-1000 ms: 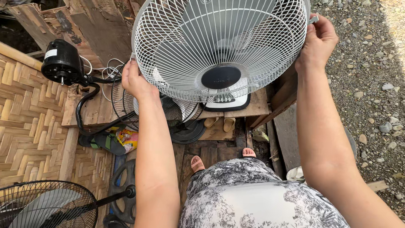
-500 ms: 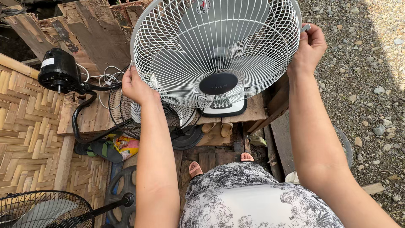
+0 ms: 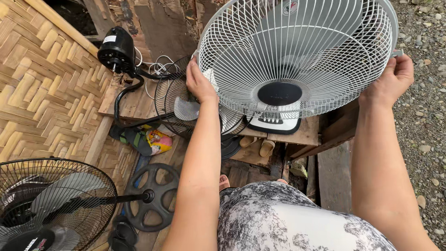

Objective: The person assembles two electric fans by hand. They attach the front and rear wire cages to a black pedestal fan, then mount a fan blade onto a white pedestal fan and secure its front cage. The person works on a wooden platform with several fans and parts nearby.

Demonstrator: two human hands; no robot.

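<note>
Both hands are clamped on the rim of a white wire fan guard (image 3: 297,60). The left hand (image 3: 199,83) grips the left edge with fingers curled around the wires, and the right hand (image 3: 390,81) pinches the right edge near a small clip. The hands are well apart, one on each side of the guard, which is held up in the air, tilted toward the camera, with its dark round centre cap (image 3: 279,93) facing the person.

Right under it sits a white fan base with a control panel (image 3: 274,123) on a rough wooden worktop (image 3: 306,132). Just beside the left hand there's a dark wire guard with a pale blade (image 3: 179,104) inside, partly hidden behind the white one. Further left is a black fan motor (image 3: 116,49) with white cables (image 3: 158,65) near it.

Down on the floor lies a black round fan base (image 3: 153,195) and, at the lower left corner, another black fan (image 3: 51,204) on its side. A woven bamboo mat (image 3: 42,93) covers the left side and gravel (image 3: 427,116) runs along the right.
</note>
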